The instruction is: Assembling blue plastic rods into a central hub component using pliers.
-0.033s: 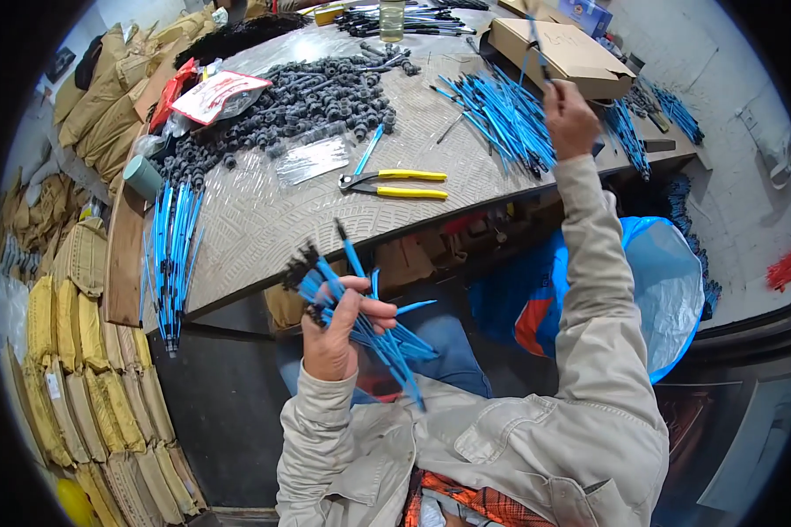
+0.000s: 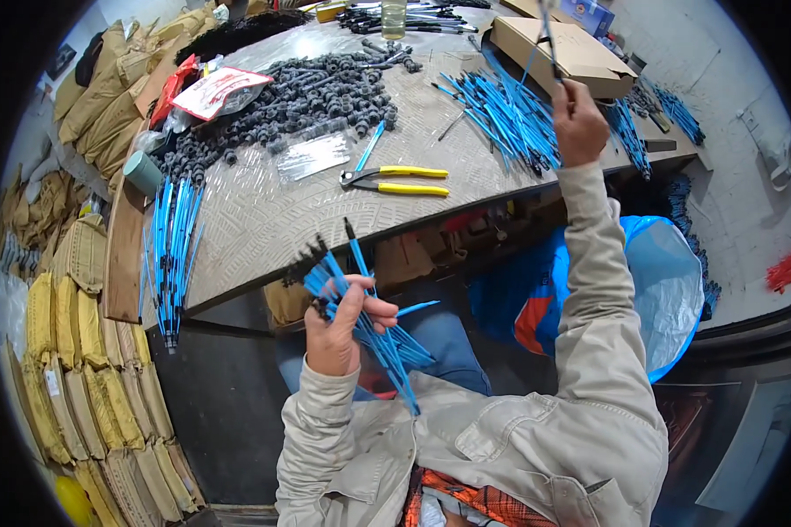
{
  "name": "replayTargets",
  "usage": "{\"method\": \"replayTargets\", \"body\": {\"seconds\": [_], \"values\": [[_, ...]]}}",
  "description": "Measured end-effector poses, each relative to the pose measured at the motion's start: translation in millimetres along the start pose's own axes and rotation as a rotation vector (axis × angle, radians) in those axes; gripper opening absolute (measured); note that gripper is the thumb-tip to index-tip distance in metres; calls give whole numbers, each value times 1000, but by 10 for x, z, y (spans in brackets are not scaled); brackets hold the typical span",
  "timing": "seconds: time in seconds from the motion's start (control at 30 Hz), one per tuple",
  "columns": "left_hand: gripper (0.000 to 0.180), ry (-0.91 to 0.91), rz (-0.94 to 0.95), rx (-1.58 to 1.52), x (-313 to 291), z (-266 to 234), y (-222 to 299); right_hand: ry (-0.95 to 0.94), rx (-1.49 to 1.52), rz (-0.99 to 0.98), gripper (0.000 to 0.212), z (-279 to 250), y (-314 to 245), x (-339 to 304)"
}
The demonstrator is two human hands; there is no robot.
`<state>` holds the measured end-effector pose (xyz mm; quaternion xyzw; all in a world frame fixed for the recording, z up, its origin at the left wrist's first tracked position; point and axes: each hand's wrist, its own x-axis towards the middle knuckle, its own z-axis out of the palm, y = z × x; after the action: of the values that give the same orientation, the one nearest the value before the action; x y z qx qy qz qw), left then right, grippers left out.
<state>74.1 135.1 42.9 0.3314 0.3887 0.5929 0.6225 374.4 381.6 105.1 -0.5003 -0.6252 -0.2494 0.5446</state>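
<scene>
White wall (image 2: 716, 105) right; dark floor (image 2: 224, 413); patterned tabletop (image 2: 255, 220).

Two hands of mine in action, left hand (image 2: 332, 341) and right hand (image 2: 580, 127)! One pair of pliers (image 2: 404, 180) on the surface (image 2: 264, 237), one green cup (image 2: 142, 174), one open blue bag (image 2: 664, 299); the blue rods (image 2: 388, 351) and dark fittings (image 2: 325, 97) overlap too thickly for counting.

wide fisheye view, from the head, looking down, near, facing the workbench (image 2: 259, 220)
</scene>
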Motion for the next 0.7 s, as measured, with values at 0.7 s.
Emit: {"method": "replayTargets", "body": {"seconds": [0.7], "values": [[19,264,421,220,366,128,-131,-927,1005,-30,12,-608,-1421,-1326]]}}
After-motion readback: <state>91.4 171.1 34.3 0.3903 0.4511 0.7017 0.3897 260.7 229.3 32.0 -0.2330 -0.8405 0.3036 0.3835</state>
